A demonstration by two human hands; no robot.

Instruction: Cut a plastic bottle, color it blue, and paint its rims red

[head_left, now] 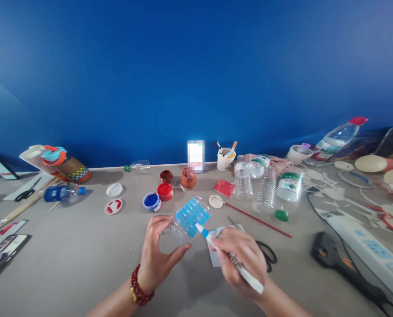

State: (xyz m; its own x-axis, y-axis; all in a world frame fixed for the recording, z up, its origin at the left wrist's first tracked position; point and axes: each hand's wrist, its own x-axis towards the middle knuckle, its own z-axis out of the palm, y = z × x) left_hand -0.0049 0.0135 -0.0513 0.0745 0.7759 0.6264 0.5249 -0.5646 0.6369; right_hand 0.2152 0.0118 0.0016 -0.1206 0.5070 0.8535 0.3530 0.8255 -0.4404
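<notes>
Blue across the wall (196, 79), gray along the surface (110, 259); grasping in left grip (158, 248) and right grip (240, 253), respectively, a clear plastic piece (192, 214) partly coloured blue, held above mid-surface between thumb and fingers, and a white marker (245, 274), tip at the coloured patch; near an open blue paint jar (152, 202) and smaller red paint jar (165, 192).

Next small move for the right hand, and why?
Probably bring the white, blue-tipped marker in the right hand toward the near end of the clear plastic piece: that end looks uncoloured, blue covers much of the rest, and the left hand holds it.
</notes>
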